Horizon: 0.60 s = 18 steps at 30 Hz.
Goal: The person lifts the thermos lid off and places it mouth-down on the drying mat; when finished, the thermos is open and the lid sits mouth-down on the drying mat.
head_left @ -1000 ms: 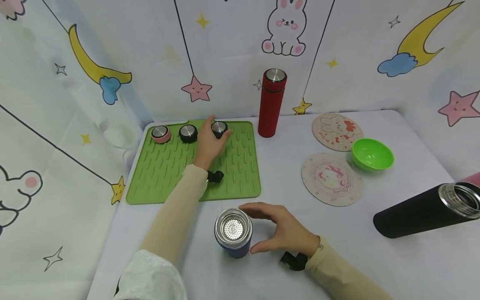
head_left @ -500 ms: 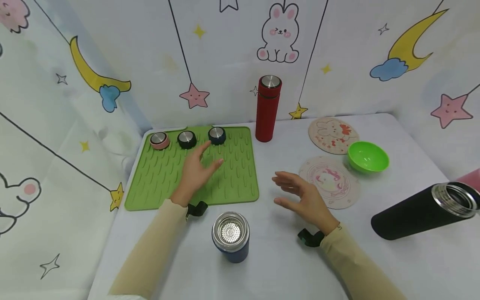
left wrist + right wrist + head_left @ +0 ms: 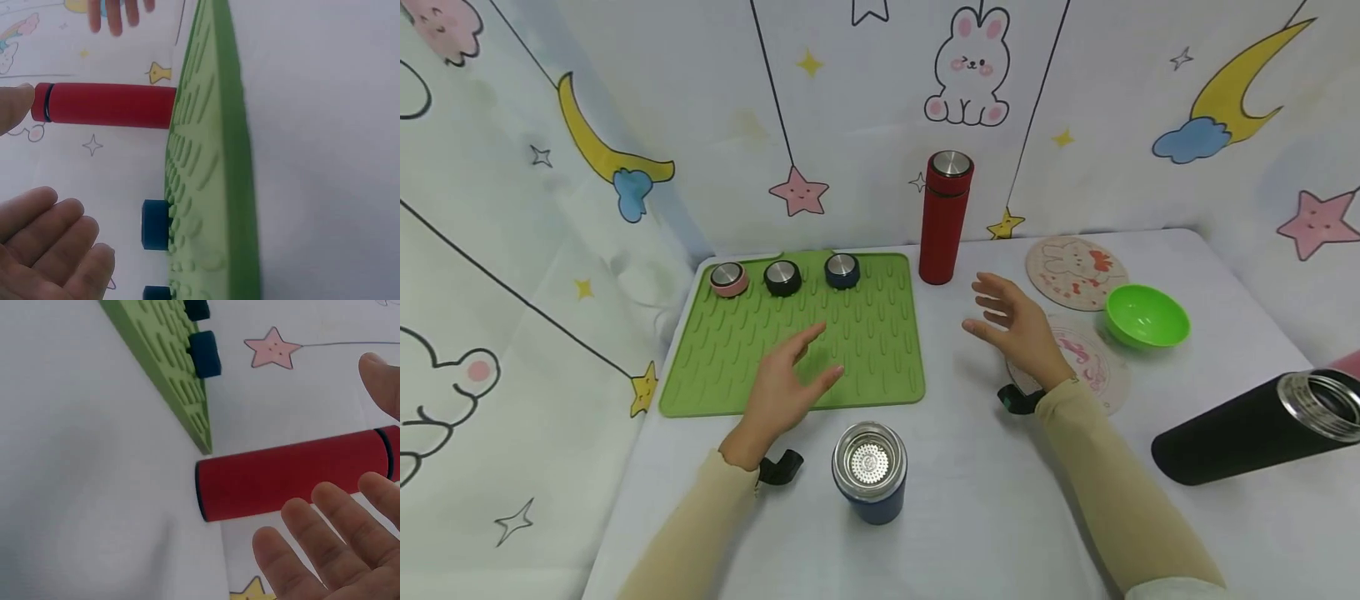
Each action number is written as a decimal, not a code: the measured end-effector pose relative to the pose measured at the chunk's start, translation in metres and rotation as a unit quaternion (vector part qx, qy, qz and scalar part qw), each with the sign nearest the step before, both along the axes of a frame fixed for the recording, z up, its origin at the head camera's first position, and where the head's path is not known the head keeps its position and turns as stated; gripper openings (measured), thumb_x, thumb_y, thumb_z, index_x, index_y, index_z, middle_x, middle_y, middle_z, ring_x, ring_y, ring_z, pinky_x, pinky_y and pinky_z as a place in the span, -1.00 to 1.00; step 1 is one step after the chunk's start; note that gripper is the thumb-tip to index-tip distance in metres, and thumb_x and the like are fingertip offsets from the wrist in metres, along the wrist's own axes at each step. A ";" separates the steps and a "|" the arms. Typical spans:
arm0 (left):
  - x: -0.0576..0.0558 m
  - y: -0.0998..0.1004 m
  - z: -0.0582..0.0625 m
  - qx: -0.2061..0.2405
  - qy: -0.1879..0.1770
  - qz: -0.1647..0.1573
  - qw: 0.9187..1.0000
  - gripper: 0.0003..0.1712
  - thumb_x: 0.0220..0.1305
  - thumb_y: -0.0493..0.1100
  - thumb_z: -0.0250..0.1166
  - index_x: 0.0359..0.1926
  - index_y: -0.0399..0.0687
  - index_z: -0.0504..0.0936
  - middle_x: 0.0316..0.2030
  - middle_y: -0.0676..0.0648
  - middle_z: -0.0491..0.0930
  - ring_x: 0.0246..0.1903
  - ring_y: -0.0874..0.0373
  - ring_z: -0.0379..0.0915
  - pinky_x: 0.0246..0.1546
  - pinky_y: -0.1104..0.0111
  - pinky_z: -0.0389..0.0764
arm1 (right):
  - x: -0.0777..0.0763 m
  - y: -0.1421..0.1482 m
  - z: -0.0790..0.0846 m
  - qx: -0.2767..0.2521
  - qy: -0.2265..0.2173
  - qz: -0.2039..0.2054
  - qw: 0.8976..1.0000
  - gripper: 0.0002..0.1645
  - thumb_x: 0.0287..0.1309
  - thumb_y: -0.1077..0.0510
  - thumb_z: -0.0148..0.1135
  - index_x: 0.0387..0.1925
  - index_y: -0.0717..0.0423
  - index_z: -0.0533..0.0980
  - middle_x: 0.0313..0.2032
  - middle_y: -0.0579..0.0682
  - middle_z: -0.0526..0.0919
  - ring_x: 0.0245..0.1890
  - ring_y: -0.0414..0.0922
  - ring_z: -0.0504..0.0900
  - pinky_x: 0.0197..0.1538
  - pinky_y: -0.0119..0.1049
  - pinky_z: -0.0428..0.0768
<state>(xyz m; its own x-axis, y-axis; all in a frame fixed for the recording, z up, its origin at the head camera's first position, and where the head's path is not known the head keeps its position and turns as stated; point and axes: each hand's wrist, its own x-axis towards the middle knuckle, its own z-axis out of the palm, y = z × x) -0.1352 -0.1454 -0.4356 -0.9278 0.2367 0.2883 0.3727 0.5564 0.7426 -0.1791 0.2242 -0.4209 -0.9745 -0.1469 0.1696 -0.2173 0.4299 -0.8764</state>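
My left hand [image 3: 781, 385] hovers over the front of the green mat [image 3: 715, 379], thumb and fingers spread and holding nothing. Near the mat's back edge sit a pink lid [image 3: 728, 280], a black lid [image 3: 782, 278] and a dark blue lid [image 3: 842, 271]. Just right of my left wrist, an uncapped blue thermos [image 3: 880, 507] stands upright with a perforated strainer in its mouth. My right hand [image 3: 1018, 327] is in the air in front of the red thermos [image 3: 943, 229], fingers apart and nothing in them. In the right wrist view the red thermos [image 3: 287, 475] appears beyond the fingers.
Two round coasters, one with a rabbit [image 3: 1075, 271] and one with a pink print [image 3: 1105, 375], lie right of centre beside a green bowl [image 3: 1146, 317]. An uncapped black thermos [image 3: 1232, 433] stands at the right, partly covering something pink [image 3: 1348, 362]. Patterned cloth forms the backdrop.
My left hand has let go of the dark blue lid on the mat and drawn back toward me. My right hand has left the blue thermos and moved forward and right, toward the red thermos.
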 end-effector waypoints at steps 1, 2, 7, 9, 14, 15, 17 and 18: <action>0.004 -0.001 -0.002 -0.004 0.003 0.001 1.000 -0.20 0.28 -0.07 0.51 0.47 -0.16 0.43 0.42 -0.17 0.50 0.43 -0.14 0.42 0.43 -0.01 0.50 | -0.006 -0.001 0.001 0.000 -0.001 -0.002 1.000 -0.05 0.23 0.00 0.51 0.56 -0.15 0.25 0.47 0.08 0.45 0.44 0.11 0.50 0.44 0.11 0.53; 0.008 -0.002 -0.004 -0.005 0.004 0.003 1.000 -0.20 0.28 -0.07 0.51 0.46 -0.17 0.44 0.41 -0.17 0.51 0.42 -0.14 0.44 0.42 0.00 0.51 | -0.012 -0.001 0.002 0.000 -0.001 -0.004 1.000 -0.04 0.24 -0.01 0.50 0.57 -0.14 0.23 0.48 0.08 0.43 0.45 0.12 0.49 0.44 0.12 0.52; 0.025 -0.004 -0.013 -0.001 0.006 0.013 1.000 -0.22 0.25 -0.09 0.53 0.43 -0.20 0.47 0.38 -0.19 0.54 0.39 -0.15 0.48 0.40 0.03 0.54 | -0.042 -0.004 0.008 0.013 -0.006 -0.016 1.000 0.06 0.24 -0.07 0.49 0.62 -0.12 0.13 0.53 0.06 0.36 0.48 0.13 0.44 0.48 0.13 0.48; 0.031 -0.004 -0.015 0.001 0.007 0.015 1.000 -0.22 0.24 -0.10 0.54 0.42 -0.19 0.47 0.37 -0.19 0.55 0.39 -0.15 0.48 0.40 0.04 0.54 | -0.054 -0.005 0.010 0.025 -0.012 -0.023 0.999 0.10 0.23 -0.09 0.49 0.63 -0.14 0.09 0.54 0.07 0.34 0.49 0.14 0.43 0.49 0.13 0.47; 0.044 -0.004 -0.021 0.010 0.011 0.020 1.000 -0.22 0.22 -0.10 0.55 0.42 -0.15 0.49 0.36 -0.16 0.56 0.39 -0.11 0.48 0.40 0.08 0.54 | -0.081 -0.005 0.013 0.052 -0.022 -0.042 0.998 0.14 0.24 -0.10 0.49 0.65 -0.13 0.03 0.56 0.09 0.30 0.49 0.16 0.42 0.50 0.12 0.46; 0.046 -0.004 -0.022 0.011 0.012 0.021 1.000 -0.22 0.22 -0.10 0.55 0.42 -0.14 0.49 0.36 -0.14 0.57 0.39 -0.10 0.49 0.39 0.08 0.54 | -0.086 -0.005 0.013 0.054 -0.020 -0.044 0.997 0.14 0.24 -0.09 0.49 0.65 -0.10 0.03 0.56 0.10 0.30 0.49 0.17 0.42 0.50 0.13 0.45; 0.049 -0.003 -0.023 0.014 0.015 0.022 1.000 -0.23 0.22 -0.10 0.55 0.42 -0.12 0.50 0.36 -0.12 0.57 0.39 -0.08 0.49 0.39 0.09 0.55 | -0.095 -0.006 0.014 0.053 -0.020 -0.047 0.997 0.15 0.23 -0.11 0.49 0.65 -0.06 0.03 0.57 0.11 0.29 0.50 0.18 0.41 0.51 0.13 0.44; 0.051 -0.003 -0.024 0.015 0.017 0.023 0.999 -0.23 0.22 -0.10 0.55 0.42 -0.11 0.50 0.36 -0.12 0.57 0.39 -0.07 0.49 0.39 0.10 0.55 | -0.099 -0.006 0.014 0.050 -0.020 -0.047 0.997 0.16 0.23 -0.12 0.49 0.65 -0.03 0.02 0.57 0.12 0.28 0.50 0.19 0.40 0.52 0.14 0.42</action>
<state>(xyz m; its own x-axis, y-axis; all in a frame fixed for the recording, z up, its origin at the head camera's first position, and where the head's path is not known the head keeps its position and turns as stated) -0.0845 -0.1480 -0.4596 -0.9272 0.1856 0.3252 0.3723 0.5510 0.7468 -0.2783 0.2184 -0.4066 -0.9904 -0.0690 0.1196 -0.1380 0.5329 -0.8349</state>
